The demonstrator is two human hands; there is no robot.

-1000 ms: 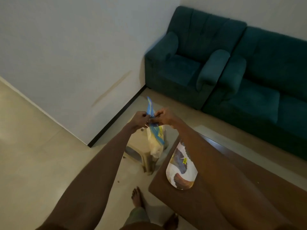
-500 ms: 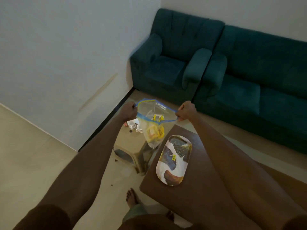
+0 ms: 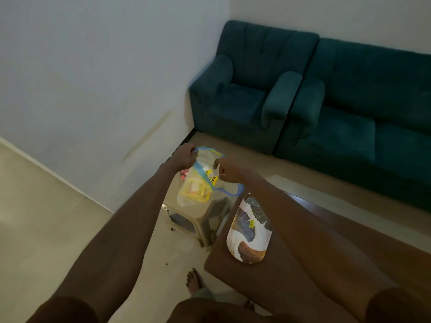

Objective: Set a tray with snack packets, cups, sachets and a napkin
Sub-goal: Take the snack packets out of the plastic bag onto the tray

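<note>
**Bag mouth open, tray empty below and to the right**

Obs. 1: Left hand (image 3: 185,156) is closed around the blue-edged rim of a clear zip bag (image 3: 198,183), fingers pinching the far-left end of the opening. Right hand (image 3: 229,170) sits at the opposite side of the opening, fingertips drawn together at or just inside the rim; whether it pinches the plastic or something inside the bag cannot be told. The bag hangs between the 2 hands, its body drooping down and toward the person.

Obs. 2: Inside the bag, yellow packets (image 3: 194,191) lie near the bottom. Yellow tags show nearer the rim. The count is not readable.

Obs. 3: The tray (image 3: 248,229), oval with a leaf print and a small yellow sticker, lies flat on the near-left corner of a dark wooden table (image 3: 326,264). Its long axis runs away from the person, and its far end is near the bag's lower right edge. Nothing rests on it.

Judgement: the tray lies below and to the right of the bag, nearer the right hand. That hand looks best placed to draw packets out and down while the left keeps the mouth open.

Surroundings: a glass-topped stool (image 3: 198,217) stands under the bag, on a pale tiled floor (image 3: 46,217). A teal sofa (image 3: 326,101) lines the far wall. Light is dim.
</note>
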